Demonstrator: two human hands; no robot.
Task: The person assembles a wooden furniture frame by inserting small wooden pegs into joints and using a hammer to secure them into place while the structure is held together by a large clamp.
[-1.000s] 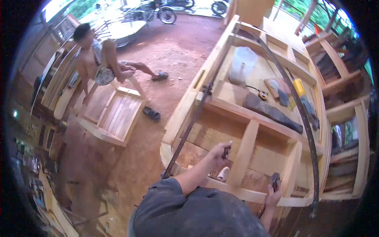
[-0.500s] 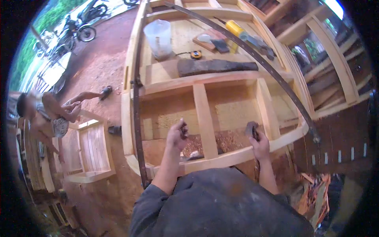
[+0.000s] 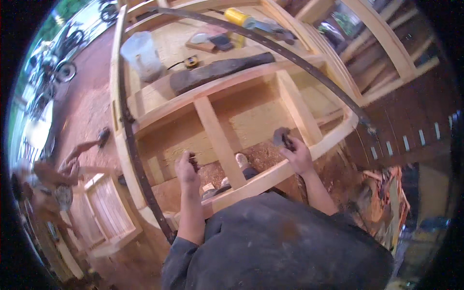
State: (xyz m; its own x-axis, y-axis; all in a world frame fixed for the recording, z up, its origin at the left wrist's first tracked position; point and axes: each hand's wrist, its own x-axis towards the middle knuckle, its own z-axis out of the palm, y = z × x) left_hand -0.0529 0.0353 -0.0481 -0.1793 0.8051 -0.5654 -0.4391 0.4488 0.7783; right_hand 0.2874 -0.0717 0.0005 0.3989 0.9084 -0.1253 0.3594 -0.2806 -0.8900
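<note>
My left hand is closed, fingers curled, above the left bay of a pale wooden frame. Something small and dark may be between its fingers; I cannot make it out. My right hand grips what looks like a hammer, close under its dark head, with the handle hanging below the hand. This hand is over the frame's near rail, right of the middle crosspiece. Two long dark metal bars lie across the frame, one at its left side, one slanting over the right.
Beyond the hands, a translucent plastic jug, tape measure, dark rough slab and yellow cylinder rest on boards. A person sits at left by a smaller wooden frame. Motorbikes stand at far left; timber frames at right.
The view has shifted, so the frame and tools appear further left and tilted. Both hands stay over the frame; the right still grips the hammer. A foot now shows below the frame.
</note>
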